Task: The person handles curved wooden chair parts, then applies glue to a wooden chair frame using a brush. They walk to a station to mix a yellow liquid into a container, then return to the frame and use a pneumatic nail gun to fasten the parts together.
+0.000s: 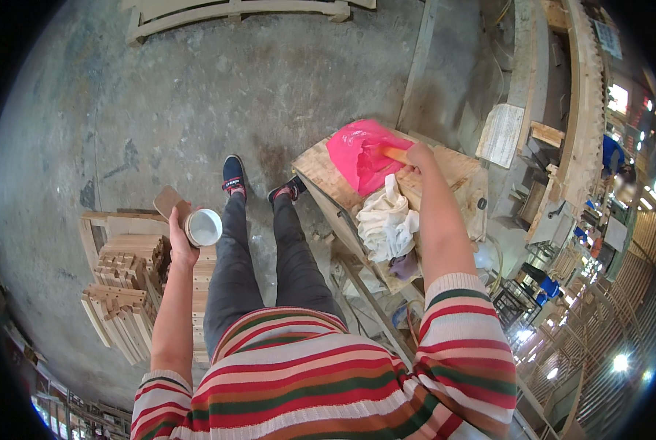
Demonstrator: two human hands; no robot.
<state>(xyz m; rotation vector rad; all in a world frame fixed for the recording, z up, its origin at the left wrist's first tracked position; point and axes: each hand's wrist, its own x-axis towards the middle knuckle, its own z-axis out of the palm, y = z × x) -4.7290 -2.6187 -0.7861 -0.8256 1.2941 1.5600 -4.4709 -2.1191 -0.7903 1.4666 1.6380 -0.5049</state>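
Observation:
My left hand [181, 248] is closed around a round tub [204, 227] with a pale whitish inside. A flat brown piece with rounded corners [169, 201] is in the same hand, beside the tub. Out to the right, my right hand [419, 156] grips a yellow-orange strip [395, 153]. The strip's far end reaches into the mouth of a bright pink plastic bag [357, 155], where it is hidden. That bag lies on a wooden crate-like table [317, 167]. Crumpled white cloths [388, 220] are heaped on the table just below my right hand.
Notched wooden pieces [126, 275] are stacked at the left below my left hand. A long wooden workbench [577, 110] runs along the right, with a pale board [501, 135] leaning near it. A wooden frame [240, 11] lies at the far edge. People in blue are distant at right.

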